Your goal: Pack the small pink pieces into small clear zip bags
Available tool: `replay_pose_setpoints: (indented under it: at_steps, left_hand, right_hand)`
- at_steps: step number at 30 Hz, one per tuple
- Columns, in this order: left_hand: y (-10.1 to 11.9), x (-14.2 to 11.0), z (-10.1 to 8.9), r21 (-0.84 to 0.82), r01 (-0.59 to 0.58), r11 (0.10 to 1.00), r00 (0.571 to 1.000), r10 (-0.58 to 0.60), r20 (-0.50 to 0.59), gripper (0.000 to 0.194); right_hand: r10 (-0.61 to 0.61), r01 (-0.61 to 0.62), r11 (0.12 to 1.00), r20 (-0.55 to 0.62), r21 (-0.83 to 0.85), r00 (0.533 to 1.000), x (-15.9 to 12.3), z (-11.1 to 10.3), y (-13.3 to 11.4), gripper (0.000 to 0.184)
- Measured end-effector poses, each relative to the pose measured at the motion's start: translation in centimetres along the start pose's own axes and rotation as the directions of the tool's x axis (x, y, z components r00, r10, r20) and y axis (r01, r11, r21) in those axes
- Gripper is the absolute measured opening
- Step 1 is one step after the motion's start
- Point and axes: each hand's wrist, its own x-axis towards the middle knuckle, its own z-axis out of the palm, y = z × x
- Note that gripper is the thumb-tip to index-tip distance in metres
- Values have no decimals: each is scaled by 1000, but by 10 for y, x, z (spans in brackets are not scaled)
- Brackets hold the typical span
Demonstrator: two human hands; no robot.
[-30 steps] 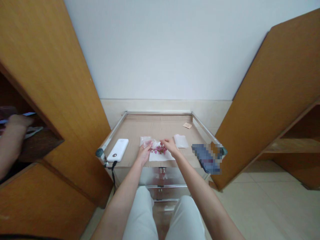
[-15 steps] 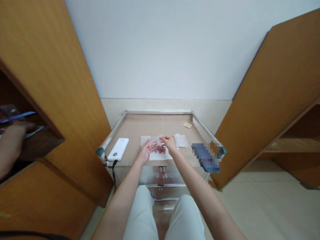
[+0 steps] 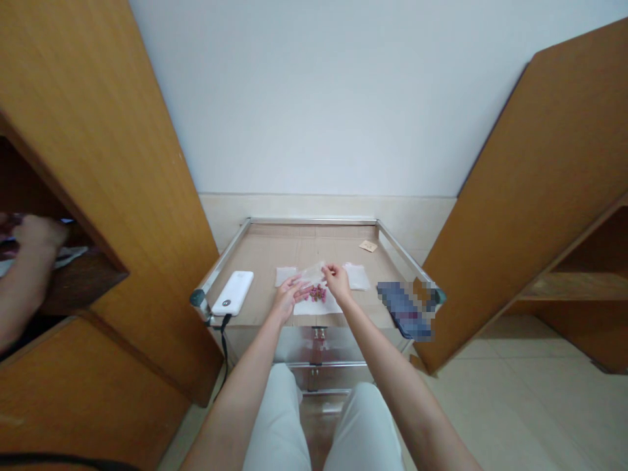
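My left hand [image 3: 287,296] and my right hand [image 3: 337,280] meet over the middle of a metal-rimmed cart top [image 3: 255,237]. Between them they hold a small clear plastic bag [image 3: 313,273], the right fingers pinching its upper edge and the left fingers closed on its lower end. Under the bag lies a white sheet [image 3: 318,305] with a heap of small pink dried buds [image 3: 318,293]. Two more white packets lie flat, one to the left [image 3: 283,273] and one to the right [image 3: 357,276].
A white power bank [image 3: 232,294] with a black cord lies at the cart's left. A small tan tag [image 3: 367,246] sits at the back right, a blurred dark object [image 3: 405,310] at the right edge. Another person's arm [image 3: 24,271] reaches into the wooden shelf on the left.
My hands have lifted the clear bag off the surface and stretched it between them. The other person's hand moved deeper into the left shelf.
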Motion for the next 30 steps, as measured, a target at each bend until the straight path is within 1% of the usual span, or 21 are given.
replay_pose_setpoints:
  at_steps: [3, 5, 8, 12, 16, 19, 21, 23, 26, 28, 30]
  left_hand:
    - [-1, -1, -1, 99, 16, 995, 997, -23, 69, 38]
    - [-2, -1, -2, 131, -6, 991, 995, -7, 98, 44]
    - [-3, -1, -5, 118, -45, 992, 993, 31, 116, 51]
    - [-4, 1, -5, 96, -60, 994, 991, 48, 122, 56]
    - [-6, 2, -3, 86, -90, 992, 992, 82, 99, 52]
    - [-5, 2, -1, 90, -100, 991, 992, 93, 81, 46]
    - [-4, 0, 0, 62, -87, 994, 993, 82, 80, 43]
    - [-1, -1, 0, -11, -57, 998, 995, 57, 77, 38]
    - [3, -1, 0, -125, 16, 992, 998, -9, 56, 32]
    - [5, 0, -1, -148, 50, 988, 998, -43, 54, 34]
    - [4, 0, -2, -131, 60, 990, 996, -51, 70, 34]
  right_hand:
    - [-24, 24, 1000, -4, -3, 1000, 0, -1, -3, 26]
    - [-45, 45, 999, -9, -6, 999, 1, -2, -7, 26]
    - [-58, 58, 998, -27, 9, 998, 1, -3, -10, 25]
    - [-61, 64, 995, -42, 75, 997, -1, -2, -8, 26]
    - [-90, 96, 993, -83, 66, 992, -5, -2, 0, 25]
    - [-73, 83, 993, -118, 82, 990, -7, -2, 2, 27]
    - [-57, 72, 990, -130, 118, 990, -8, -3, 0, 28]
    - [-26, 43, 984, -99, 173, 995, -9, -5, -4, 28]
    - [41, -45, 965, 18, 260, 999, -13, -8, -12, 28]
    - [82, -112, 949, 111, 296, 990, -18, -10, -17, 26]
    - [112, -171, 940, 208, 294, 972, -22, -10, -19, 23]
